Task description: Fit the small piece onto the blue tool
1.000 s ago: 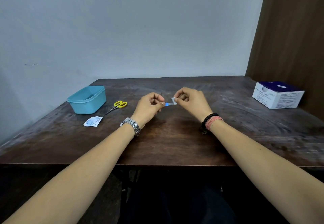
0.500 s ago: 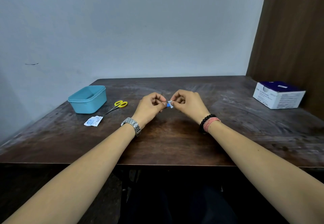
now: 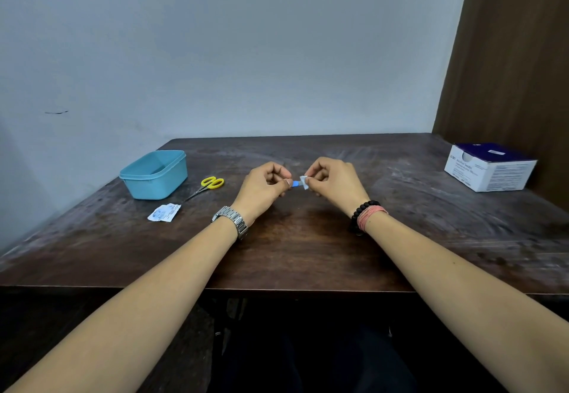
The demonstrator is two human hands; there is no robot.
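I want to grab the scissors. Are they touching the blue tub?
Apart. The head view shows bare table between the scissors and the tub: the yellow handles lie to the tub's right, clear of its wall.

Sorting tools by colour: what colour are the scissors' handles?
Yellow; the scissors show best in the head view.

The small packet [image 3: 300,183] is showing blue and white between the fingers. On the dark brown table [image 3: 308,238], which is showing pale scuff marks, the tub [image 3: 154,174] is looking turquoise and the scissors [image 3: 211,183] are having yellow handles. The box [image 3: 489,167] is appearing white with a dark purple top, and the torn wrapper [image 3: 164,212] is white with blue print.
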